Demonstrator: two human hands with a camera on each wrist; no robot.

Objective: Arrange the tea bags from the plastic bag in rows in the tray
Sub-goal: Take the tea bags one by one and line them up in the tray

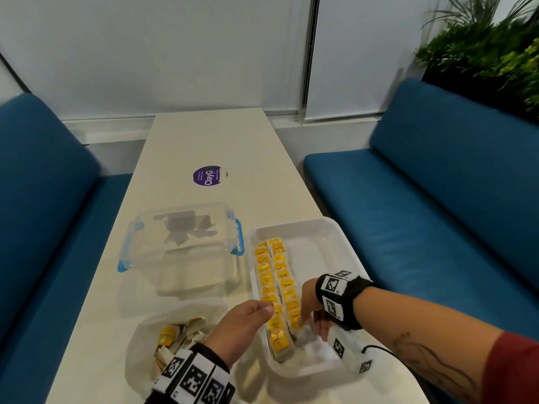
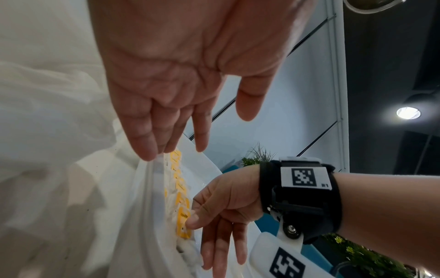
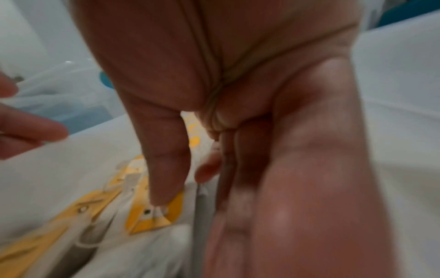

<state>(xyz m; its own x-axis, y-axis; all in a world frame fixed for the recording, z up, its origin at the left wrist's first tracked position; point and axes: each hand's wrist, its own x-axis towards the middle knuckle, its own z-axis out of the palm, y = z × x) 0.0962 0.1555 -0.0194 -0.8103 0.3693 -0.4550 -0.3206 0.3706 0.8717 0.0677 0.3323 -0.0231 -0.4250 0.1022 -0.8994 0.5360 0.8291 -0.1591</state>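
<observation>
Pressing hand: our right hand [image 1: 313,304], fingers straight, thumb tip on the nearest tea bag [image 2: 182,216] of the tray's second row.
Left hand [image 1: 239,325]: fingers relaxed, empty, above the tray [image 1: 291,223] at its left rim.
Loose tea bags [image 1: 167,335]: in our plastic bag [image 1: 140,339], near left.

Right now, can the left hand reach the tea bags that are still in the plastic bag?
Probably yes. The left hand is empty and relaxed, right beside the plastic bag, whose mouth lies open with the tea bags showing and nothing over them.
</observation>
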